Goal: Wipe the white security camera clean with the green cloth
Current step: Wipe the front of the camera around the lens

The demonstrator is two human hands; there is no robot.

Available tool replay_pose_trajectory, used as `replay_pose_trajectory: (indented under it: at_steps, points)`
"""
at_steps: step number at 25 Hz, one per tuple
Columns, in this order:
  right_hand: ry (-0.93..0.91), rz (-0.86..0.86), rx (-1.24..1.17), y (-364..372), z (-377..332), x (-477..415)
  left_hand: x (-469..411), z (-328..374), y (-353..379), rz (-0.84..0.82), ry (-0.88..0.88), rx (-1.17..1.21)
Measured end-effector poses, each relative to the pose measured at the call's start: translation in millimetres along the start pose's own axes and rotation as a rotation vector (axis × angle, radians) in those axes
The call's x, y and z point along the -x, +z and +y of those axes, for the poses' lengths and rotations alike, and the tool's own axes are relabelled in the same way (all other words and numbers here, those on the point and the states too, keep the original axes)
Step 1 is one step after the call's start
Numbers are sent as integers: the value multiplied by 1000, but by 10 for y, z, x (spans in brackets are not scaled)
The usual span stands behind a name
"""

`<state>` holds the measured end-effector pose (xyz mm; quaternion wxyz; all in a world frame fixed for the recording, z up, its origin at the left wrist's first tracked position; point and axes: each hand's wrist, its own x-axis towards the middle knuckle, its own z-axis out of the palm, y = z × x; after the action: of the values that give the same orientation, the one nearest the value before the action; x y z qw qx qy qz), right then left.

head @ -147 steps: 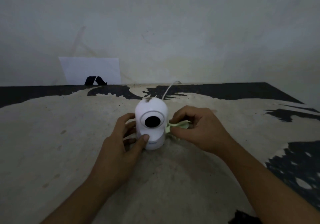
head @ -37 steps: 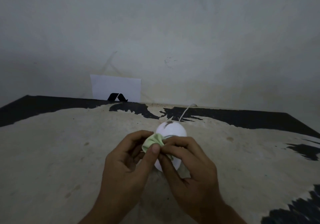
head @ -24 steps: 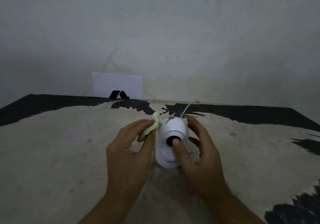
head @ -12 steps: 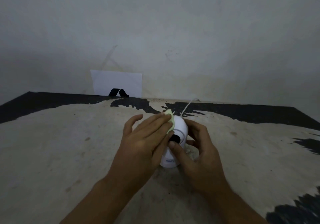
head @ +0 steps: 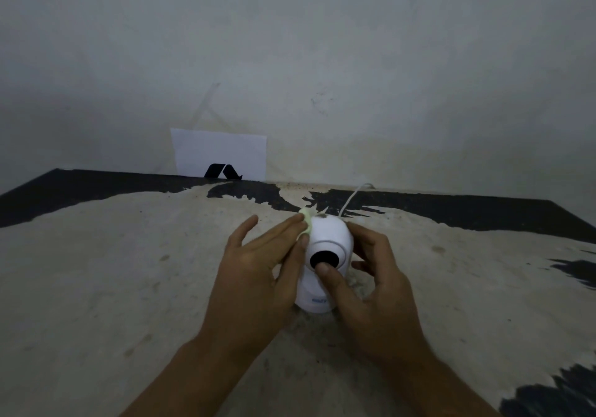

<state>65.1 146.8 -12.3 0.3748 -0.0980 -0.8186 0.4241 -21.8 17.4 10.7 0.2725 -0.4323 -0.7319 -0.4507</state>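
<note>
The white security camera point(head: 330, 235) stands upright on the worn table, its dark round lens facing me. My left hand point(head: 258, 274) presses the small green cloth point(head: 306, 223) against the camera's upper left side with flat fingers; only a strip of cloth shows past the fingertips. My right hand point(head: 371, 287) holds the camera from the right, its thumb resting on the lower edge of the lens and its fingers wrapped behind the body.
A thin white cable point(head: 353, 197) runs from the camera's back toward the wall. A white card with a black logo point(head: 221, 155) leans against the wall at the table's far edge. The tabletop point(head: 113, 271) is beige with black patches.
The cloth passed from my right hand to my left. My left hand has slid off the camera's front to its left side, uncovering the lens. My right hand keeps its hold.
</note>
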Motion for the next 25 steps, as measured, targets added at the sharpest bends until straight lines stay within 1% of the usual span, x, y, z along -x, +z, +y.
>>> replay_pose_trajectory:
  at_steps: [2, 5, 7, 9, 11, 12, 16, 17, 20, 21, 23, 25]
  points:
    - [4, 4, 5, 2, -14, 6, 2, 6, -13, 30, -75, 29]
    - [-2, -4, 14, 8, -15, 3, -7, 74, -28, 18, -43, 59]
    - [-9, -2, 16, 4, -11, 3, -20, 84, -20, -9, -61, 83]
    - [-13, 4, 3, -5, -17, 6, -24, 50, -18, 7, -175, 121]
    - [-9, 2, -17, -6, -25, 11, -26, 19, -32, 23, -315, 207]
    - [-10, 1, -16, -6, -31, 13, -26, 17, -37, 29, -347, 232]
    - [7, -3, 0, 1, -48, 7, -22, 22, -8, 21, -257, 186]
    - [12, -5, 4, 2, -48, 7, -21, 7, 3, 4, -264, 198]
    - [9, 5, -2, 1, -39, 12, -33, -60, -8, -51, -383, 253]
    - [7, 8, -4, -2, -40, 15, -33, -68, -24, -55, -395, 270]
    - [0, 8, 2, -1, -38, 14, -58, -30, -53, -31, -335, 273]
    - [1, 5, 10, 8, -28, 11, -95, 4, -61, -34, -205, 222]
